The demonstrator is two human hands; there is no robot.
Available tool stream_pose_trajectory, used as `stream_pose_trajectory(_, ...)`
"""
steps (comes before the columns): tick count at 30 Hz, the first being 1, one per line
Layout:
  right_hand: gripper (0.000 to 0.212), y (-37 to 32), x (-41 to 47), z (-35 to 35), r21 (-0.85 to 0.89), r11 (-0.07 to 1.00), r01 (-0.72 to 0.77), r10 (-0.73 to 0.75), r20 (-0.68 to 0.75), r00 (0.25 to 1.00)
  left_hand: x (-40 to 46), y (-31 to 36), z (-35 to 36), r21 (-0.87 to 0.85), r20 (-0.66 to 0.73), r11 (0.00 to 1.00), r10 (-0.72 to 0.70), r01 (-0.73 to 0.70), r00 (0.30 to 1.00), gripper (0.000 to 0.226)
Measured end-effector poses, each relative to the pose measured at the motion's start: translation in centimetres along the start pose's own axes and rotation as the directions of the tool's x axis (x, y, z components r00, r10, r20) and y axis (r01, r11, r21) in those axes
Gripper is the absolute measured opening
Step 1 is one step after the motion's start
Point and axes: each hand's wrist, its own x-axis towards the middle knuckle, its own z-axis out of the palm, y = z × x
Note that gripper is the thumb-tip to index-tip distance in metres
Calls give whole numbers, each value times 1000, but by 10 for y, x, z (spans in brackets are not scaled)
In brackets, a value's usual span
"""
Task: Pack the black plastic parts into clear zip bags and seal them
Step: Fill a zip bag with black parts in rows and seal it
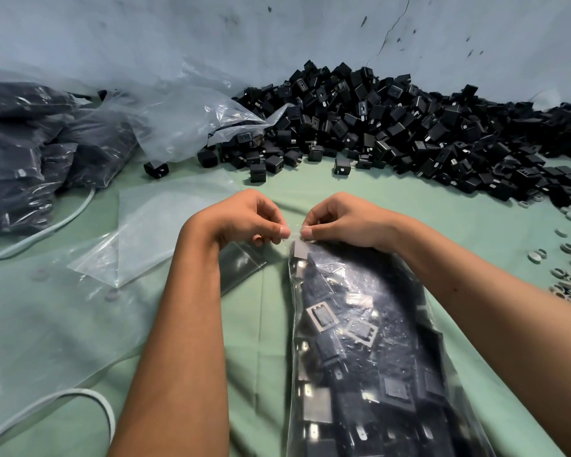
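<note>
Green cloth underneath, left hand [244, 219] and right hand [340, 219] pinch the mouth of the filled clear plastic zip bag [370, 341]; sealing well likely means pressing evenly along the strip.

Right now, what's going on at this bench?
A person is closing a filled zip bag of black plastic parts on the green cloth. The left hand and right hand both pinch the bag's top edge, close together. A big pile of loose parts lies behind, packed bags are stacked at far left, and empty bags lie to the left.
</note>
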Motion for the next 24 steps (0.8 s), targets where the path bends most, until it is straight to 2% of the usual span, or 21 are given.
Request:
stream_pose_trajectory(5, 13, -6, 3, 5, -24, 999, 48, -49, -34, 998, 0, 0, 1, 5, 18, 1000, 15, -15, 1000, 9)
stream_pose_trajectory(11, 16, -5, 2, 5, -70, 997, 41, -43, -33, 999, 3, 3, 6, -12, 19, 999, -45, 45, 999, 7)
stream_pose_trajectory(16, 18, -8, 4, 8, -44, 998, 49, -49, -8, 999, 0, 4, 5, 16, 27, 999, 28, -28, 999, 10)
stream_pose_trajectory(24, 14, -7, 6, 8, -72, 994, 76, -78, -25, 997, 1, 3, 4, -24, 27, 1000, 6, -6, 1000, 4)
